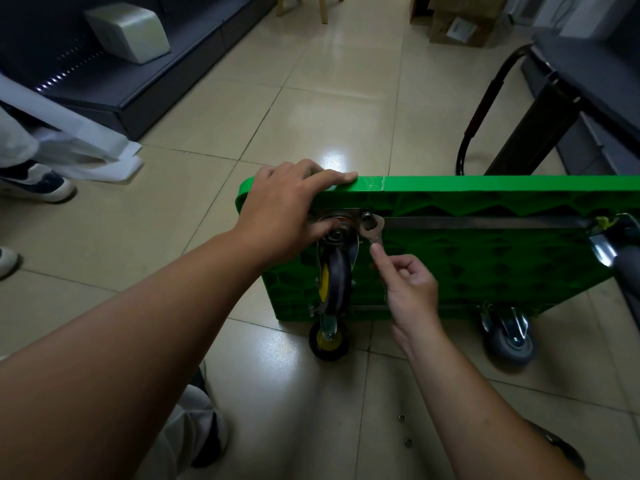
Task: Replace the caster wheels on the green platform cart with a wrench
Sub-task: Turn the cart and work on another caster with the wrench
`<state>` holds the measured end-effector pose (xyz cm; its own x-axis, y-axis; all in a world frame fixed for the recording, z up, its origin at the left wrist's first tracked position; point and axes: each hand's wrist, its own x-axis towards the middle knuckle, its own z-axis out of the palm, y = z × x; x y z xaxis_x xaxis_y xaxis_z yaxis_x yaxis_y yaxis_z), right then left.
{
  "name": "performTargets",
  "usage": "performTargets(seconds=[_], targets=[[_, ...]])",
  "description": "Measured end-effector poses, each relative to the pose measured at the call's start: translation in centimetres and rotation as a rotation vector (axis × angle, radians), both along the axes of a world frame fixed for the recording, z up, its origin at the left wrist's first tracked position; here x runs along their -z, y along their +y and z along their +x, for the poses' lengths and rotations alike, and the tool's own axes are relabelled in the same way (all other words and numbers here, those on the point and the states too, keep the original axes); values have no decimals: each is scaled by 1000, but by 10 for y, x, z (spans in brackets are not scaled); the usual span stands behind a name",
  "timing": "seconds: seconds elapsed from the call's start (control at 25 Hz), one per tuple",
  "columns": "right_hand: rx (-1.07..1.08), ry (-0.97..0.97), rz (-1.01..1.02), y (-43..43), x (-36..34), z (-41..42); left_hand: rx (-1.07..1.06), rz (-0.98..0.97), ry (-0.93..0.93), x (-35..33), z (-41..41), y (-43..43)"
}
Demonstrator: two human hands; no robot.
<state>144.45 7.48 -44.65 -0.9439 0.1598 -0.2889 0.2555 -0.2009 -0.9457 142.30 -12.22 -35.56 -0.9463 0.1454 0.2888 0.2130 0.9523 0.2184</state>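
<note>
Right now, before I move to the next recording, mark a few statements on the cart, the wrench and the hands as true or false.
1. The green cart is tipped on its side, underside towards the camera. True.
2. The right hand pinches the wrench, whose head sits at a bolt on the caster plate. True.
3. The left hand holds a screwdriver. False: it rests on the cart's upper edge and holds no tool.
4. Every wheel in view is all grey. False: the caster beside the wrench has a yellow hub.
5. Small metal fasteners lie on the floor tiles. True.
</note>
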Motion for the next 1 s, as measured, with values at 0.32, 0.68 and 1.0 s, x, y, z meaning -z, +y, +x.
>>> performTargets(seconds=[0.32, 0.68, 1.0], targets=[[44, 15, -140, -21, 21, -14, 1, 2, 7, 2, 0, 0], [-2, 139, 226, 4, 0, -28, -1, 10, -7, 0, -3, 0], [-53, 394, 1088, 39, -62, -37, 7, 10, -21, -2, 0, 1]])
